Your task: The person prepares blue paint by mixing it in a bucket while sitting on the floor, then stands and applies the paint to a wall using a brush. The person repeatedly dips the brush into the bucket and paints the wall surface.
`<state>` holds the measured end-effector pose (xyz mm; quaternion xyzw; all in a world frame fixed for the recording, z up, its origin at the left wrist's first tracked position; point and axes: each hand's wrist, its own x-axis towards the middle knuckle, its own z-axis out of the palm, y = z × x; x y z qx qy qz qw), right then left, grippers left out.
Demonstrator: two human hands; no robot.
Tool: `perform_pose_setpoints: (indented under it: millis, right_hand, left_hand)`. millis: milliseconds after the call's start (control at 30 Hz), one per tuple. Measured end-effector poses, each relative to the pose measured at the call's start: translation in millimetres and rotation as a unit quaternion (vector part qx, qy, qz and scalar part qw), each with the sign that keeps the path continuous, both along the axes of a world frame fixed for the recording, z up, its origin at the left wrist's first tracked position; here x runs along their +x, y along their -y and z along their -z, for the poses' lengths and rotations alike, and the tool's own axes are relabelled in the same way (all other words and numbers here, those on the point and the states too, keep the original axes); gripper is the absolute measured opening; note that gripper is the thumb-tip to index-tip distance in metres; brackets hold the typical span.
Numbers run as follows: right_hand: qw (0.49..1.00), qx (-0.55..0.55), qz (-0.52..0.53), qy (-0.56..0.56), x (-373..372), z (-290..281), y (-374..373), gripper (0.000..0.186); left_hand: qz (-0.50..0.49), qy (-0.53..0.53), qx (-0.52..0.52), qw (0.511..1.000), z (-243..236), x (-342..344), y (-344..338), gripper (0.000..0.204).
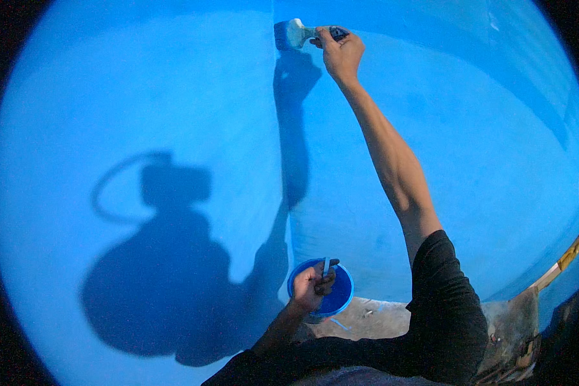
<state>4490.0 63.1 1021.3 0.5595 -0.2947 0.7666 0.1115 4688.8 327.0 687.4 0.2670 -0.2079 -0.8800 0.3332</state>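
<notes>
Flat, pale-bristled paintbrush (pixel 296 33) held high beside the vertical corner of a smooth blue wall (pixel 199 83).
The right hand (pixel 344 53) grips its handle; the left hand (pixel 309 289) curls its fingers around a narrow pale strip (pixel 327 266) (rim contact unclear) over a round blue bucket (pixel 351 293).

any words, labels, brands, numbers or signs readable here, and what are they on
No readable text anywhere.
Blue walls, bucket, black sleeve: no lettering I can make out.
Brush in the right hand, pale strip at the left hand: any marks are too small to read.
</notes>
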Motion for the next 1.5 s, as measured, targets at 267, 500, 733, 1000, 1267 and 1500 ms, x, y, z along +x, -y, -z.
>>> perform_pose_setpoints:
  millis: [267,500,733,1000,1267,1500]
  right_hand:
    - [0.99,-0.056,0.122,0.032,-37,16,-86,0.028]
    - [0.99,0.001,0.138,-0.04,77,18,-12,0.03]
    - [0.98,0.05,0.193,-0.005,42,46,-31,0.031]
    - [0.832,-0.149,0.523,-0.107,-55,22,-198,0.022]
    - [0.861,-0.043,0.483,-0.152,63,21,-39,0.016]
    - [0.957,-0.049,0.244,-0.148,167,16,-18,0.018]
  left_hand:
    - [-0.011,0.004,0.008,1.0,28,43,10,0.055]
    - [0.034,-0.058,-0.099,0.993,58,66,19,0.046]
    - [0.088,-0.13,-0.014,0.987,75,65,26,0.05]
    - [0.083,-0.08,-0.037,0.993,53,63,23,0.054]
    - [0.064,0.003,-0.125,0.99,31,74,11,0.054]
    - [0.076,-0.101,0.025,0.992,44,82,15,0.056]
